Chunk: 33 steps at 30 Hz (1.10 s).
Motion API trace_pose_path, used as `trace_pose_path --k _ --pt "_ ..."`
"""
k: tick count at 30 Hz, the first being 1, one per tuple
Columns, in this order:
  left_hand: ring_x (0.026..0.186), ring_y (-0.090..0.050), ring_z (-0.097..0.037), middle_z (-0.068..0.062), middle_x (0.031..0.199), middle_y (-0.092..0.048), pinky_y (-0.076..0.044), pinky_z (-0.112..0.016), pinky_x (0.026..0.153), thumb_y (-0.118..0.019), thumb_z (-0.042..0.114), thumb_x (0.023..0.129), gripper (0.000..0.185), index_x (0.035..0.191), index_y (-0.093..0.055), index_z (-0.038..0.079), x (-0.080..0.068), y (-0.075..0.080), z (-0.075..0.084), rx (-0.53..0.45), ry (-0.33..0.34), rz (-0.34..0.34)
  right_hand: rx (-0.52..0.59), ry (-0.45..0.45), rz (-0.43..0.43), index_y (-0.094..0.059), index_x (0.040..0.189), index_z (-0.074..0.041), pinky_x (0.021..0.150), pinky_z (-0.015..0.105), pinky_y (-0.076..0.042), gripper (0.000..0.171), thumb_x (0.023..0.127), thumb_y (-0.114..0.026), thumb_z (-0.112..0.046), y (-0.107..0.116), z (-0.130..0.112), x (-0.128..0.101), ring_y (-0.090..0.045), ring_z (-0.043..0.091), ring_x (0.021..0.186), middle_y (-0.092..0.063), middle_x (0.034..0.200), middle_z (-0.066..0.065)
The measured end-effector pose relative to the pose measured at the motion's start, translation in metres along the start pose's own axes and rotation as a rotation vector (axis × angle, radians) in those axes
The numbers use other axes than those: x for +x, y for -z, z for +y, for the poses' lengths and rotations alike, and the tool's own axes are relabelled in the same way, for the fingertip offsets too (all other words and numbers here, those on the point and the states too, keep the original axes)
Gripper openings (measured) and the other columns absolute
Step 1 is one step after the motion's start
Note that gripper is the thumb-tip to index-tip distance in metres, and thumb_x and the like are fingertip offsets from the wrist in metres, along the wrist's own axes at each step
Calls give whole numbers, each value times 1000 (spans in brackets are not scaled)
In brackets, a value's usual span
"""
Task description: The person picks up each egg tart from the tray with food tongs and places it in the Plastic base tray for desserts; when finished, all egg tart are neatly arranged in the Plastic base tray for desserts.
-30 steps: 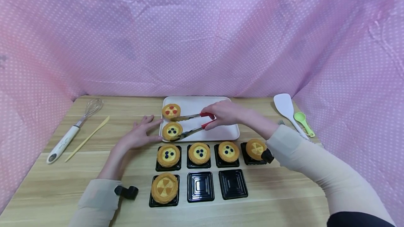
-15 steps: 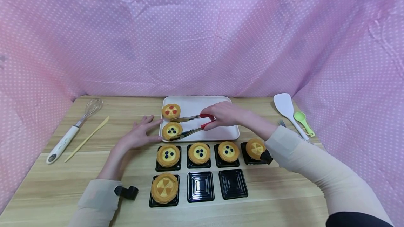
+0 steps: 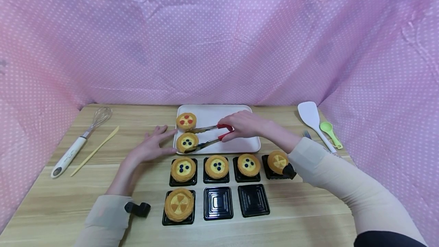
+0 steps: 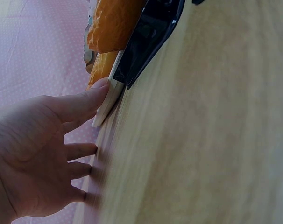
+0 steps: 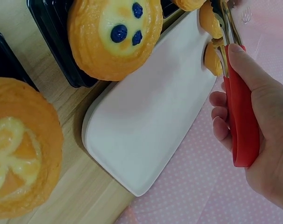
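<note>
My right hand [image 3: 241, 124] grips red-handled metal tongs [image 3: 210, 135] over the white tray [image 3: 236, 145]. The tong arms close around a blueberry tart [image 3: 187, 142] at the tray's front left. A tart with red pieces [image 3: 186, 121] sits behind it on the tray. My left hand [image 3: 151, 146] lies flat on the table with straight fingers, its thumb [image 4: 81, 103] touching the tray's left edge [image 4: 105, 105]. The right wrist view shows my right hand [image 5: 253, 140] round the red tong handles [image 5: 240, 122].
Black plastic trays stand in two rows in front of the white tray: several hold tarts [image 3: 217, 166], and two front ones [image 3: 218, 202] hold nothing. A whisk [image 3: 80, 140] and wooden stick [image 3: 94, 150] lie left. A white spatula [image 3: 313, 123] and green spoon [image 3: 330, 133] lie right.
The tongs have drawn in a little round the blueberry tart. Both hands stay about where they were.
</note>
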<state>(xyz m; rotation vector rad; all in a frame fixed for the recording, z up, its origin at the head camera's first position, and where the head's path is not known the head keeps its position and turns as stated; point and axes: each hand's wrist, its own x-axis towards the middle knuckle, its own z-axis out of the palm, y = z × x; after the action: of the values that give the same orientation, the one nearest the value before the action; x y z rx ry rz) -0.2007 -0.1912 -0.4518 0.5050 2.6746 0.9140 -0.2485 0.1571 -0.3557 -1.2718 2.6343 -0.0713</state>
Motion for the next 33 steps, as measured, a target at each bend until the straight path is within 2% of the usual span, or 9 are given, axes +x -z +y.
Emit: trace_pose_path --k 9,33 --pt "156 3 -57 -31 170 -7 10 -79 120 -72 46 93 80 159 -39 16 0 0 0 6 1 2 1 10 14 -70 125 -18 61 26 -42 44 92 -75 -46 0 -1 0 -56 9 71 -67 84 -7" --pt "156 3 -57 -31 170 -8 9 -79 120 -72 46 93 80 159 -38 17 -1 1 2 11 5 -2 -29 23 59 -70 122 -22 58 25 -41 41 92 -73 -50 2 1 -2 -55 7 68 -65 81 -8"
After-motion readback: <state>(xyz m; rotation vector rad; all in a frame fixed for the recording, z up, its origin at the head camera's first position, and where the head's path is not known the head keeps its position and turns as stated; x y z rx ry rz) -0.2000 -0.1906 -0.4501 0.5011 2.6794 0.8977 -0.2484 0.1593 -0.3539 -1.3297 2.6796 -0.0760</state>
